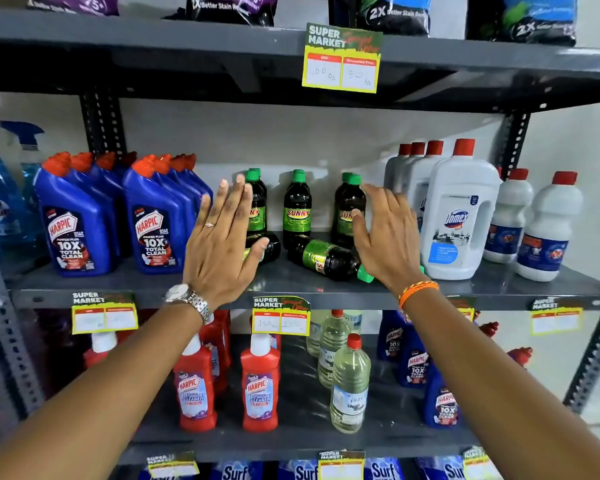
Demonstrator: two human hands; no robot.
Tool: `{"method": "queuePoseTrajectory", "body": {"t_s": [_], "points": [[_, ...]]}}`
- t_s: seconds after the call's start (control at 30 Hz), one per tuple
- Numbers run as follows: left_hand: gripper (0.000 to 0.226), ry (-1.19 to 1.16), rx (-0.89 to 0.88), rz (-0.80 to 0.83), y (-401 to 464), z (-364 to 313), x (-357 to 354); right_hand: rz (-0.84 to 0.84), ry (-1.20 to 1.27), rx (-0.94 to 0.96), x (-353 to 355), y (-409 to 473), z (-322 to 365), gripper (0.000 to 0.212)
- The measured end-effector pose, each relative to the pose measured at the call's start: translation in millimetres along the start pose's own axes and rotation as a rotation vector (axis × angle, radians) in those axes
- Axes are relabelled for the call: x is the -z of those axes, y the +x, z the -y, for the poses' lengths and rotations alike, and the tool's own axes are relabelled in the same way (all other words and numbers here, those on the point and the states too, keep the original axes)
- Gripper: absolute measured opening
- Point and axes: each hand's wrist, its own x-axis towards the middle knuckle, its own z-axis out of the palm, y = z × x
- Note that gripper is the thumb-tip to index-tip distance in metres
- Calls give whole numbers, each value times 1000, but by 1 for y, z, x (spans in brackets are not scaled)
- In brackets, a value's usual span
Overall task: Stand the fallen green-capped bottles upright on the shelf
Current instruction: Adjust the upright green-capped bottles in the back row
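Both hands are spread flat with fingers apart and grip nothing. The left hand (222,244) hovers in front of one fallen bottle (262,249), mostly hiding it. The right hand (387,237) sits just beside another fallen bottle (326,258), which lies on its side at the frame's centre, green cap pointing lower right. Both are dark with green labels. Behind them stand upright bottles (297,209) of the same kind. All rest on a grey metal shelf (291,289), between blue bottles (73,220) at left and white jugs (459,216) at right.
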Motion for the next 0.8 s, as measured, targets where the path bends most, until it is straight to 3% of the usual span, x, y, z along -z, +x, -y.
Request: {"method": "queuePoseTrajectory", "body": {"t_s": [0.1,0.2,0.27,0.5,0.8], "points": [[61,-72,-23,19,-20,3,-9,178,-148,-140,-8,-4,-18,34],[50,-161,-16,74,-47,7,-25,472,-252,-339,-12,-8,-33,44],[49,-171,-13,107,-62,12,-32,544,-287,-418,-14,-11,-38,50],[45,-90,-20,163,-92,22,-56,616,-139,-642,-28,-14,-65,69],[41,-89,45,35,-96,15,-69,321,73,-691,-34,-28,-64,66]]}}
